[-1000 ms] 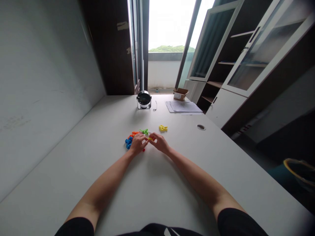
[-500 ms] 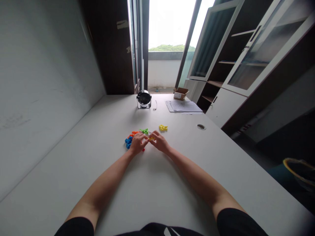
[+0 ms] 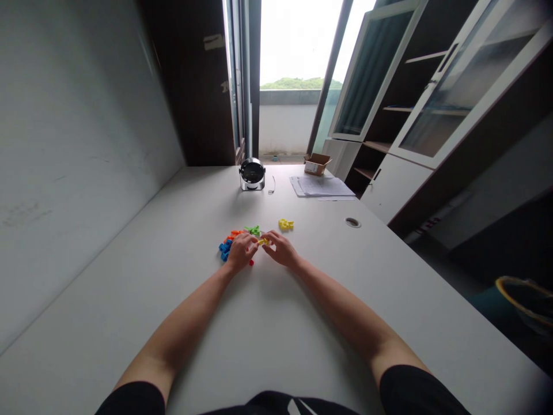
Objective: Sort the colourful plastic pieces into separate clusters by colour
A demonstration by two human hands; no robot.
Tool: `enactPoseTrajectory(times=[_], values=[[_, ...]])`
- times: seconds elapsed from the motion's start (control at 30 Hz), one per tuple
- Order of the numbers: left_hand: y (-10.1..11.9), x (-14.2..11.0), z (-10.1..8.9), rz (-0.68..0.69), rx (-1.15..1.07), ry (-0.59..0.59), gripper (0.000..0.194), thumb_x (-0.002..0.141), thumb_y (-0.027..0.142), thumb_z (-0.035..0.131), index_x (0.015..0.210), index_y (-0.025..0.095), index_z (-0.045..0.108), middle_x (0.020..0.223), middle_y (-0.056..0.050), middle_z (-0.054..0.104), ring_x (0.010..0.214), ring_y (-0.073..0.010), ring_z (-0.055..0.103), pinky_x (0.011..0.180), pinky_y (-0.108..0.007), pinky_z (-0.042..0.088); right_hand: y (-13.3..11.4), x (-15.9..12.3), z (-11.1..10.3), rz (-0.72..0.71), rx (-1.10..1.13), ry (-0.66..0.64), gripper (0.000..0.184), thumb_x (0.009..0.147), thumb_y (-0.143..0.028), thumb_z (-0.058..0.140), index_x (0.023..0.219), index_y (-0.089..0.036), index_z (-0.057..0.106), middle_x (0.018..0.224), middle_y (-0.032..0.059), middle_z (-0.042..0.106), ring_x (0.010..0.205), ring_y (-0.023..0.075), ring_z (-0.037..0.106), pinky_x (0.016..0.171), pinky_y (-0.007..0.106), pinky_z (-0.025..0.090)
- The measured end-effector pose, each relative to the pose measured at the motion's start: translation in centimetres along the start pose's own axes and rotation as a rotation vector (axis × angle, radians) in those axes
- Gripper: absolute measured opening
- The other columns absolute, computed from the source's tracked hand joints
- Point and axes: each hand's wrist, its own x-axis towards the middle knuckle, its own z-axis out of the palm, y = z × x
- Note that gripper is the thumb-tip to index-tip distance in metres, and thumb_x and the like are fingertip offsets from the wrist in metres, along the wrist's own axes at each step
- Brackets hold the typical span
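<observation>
Between my two hands is a small yellow plastic piece (image 3: 262, 242), its shape partly covered by fingertips. My left hand (image 3: 241, 251) pinches its left end, and my right hand (image 3: 280, 250) is closed round its right side. Beside and partly behind my left hand lie blue plastic pieces (image 3: 225, 250) and orange pieces (image 3: 234, 235). Green pieces (image 3: 252, 230) sit just beyond the fingers. A bit of red (image 3: 251, 263) shows under my left hand. Farther out, to the right, lie other yellow pieces (image 3: 286, 225), apart from both hands.
The white table (image 3: 268, 334) meets a wall on the left. Toward its far end stand a round black lamp-like device (image 3: 252, 174), a thin cord (image 3: 272, 185), papers (image 3: 324, 186) and an open cardboard box (image 3: 317, 164). A cable hole (image 3: 352, 222) is at the right.
My hands have drawn very slightly apart, and more of the yellow piece shows between the fingertips. The loose pieces on the table lie as before.
</observation>
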Motion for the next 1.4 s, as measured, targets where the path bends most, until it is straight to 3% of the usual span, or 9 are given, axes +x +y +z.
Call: enactPoseTrajectory(times=[0.5,0.7,1.07,1.27,1.4], values=[[-0.1,-0.1,0.0,-0.028,0.010,0.005,0.008,0.092,0.025,0.060,0.095,0.023,0.067,0.098,-0.005,0.069,0.101,-0.0230,0.061,0.096,-0.039,0.045,1.6,-0.1,0.4,0.036,0.040,-0.004,0.040,0.087,-0.023,0.060,0.127,-0.025,0.060,0.110,0.0048,0.070,0.076,0.0145,0.063,0.075,0.030,0.054],[-0.2,-0.1,0.0,-0.044,0.014,0.012,0.008,0.091,0.027,0.061,0.095,0.023,0.067,0.100,-0.005,0.068,0.103,-0.0236,0.060,0.097,-0.039,0.045,2.2,-0.1,0.8,0.050,0.021,0.016,0.034,0.086,-0.024,0.064,0.120,-0.023,0.064,0.097,0.0041,0.070,0.075,0.0145,0.064,0.075,0.029,0.054],[-0.1,-0.1,0.0,-0.045,0.011,0.017,0.009,0.091,0.027,0.062,0.096,0.022,0.068,0.099,-0.007,0.068,0.102,-0.0248,0.061,0.096,-0.041,0.046,2.0,0.0,0.7,0.060,0.023,0.034,0.038,0.084,-0.018,0.062,0.121,-0.024,0.063,0.101,0.0049,0.071,0.077,0.0157,0.064,0.075,0.030,0.055],[-0.2,0.0,0.1,-0.013,0.025,-0.030,0.012,0.091,0.024,0.058,0.087,0.022,0.069,0.091,-0.006,0.068,0.096,-0.0233,0.062,0.093,-0.040,0.046,1.9,-0.1,0.4,0.075,-0.002,0.022,0.027,0.084,-0.013,0.056,0.107,-0.022,0.068,0.098,0.0040,0.071,0.068,0.0128,0.061,0.070,0.027,0.051],[-0.3,0.0,0.2,-0.011,0.029,-0.022,0.011,0.091,0.024,0.059,0.088,0.023,0.070,0.094,-0.005,0.069,0.096,-0.0227,0.062,0.093,-0.038,0.047,2.0,0.0,0.4,0.055,0.041,-0.032,0.033,0.082,-0.008,0.051,0.104,-0.023,0.071,0.100,0.0032,0.072,0.074,0.0147,0.065,0.074,0.027,0.052]])
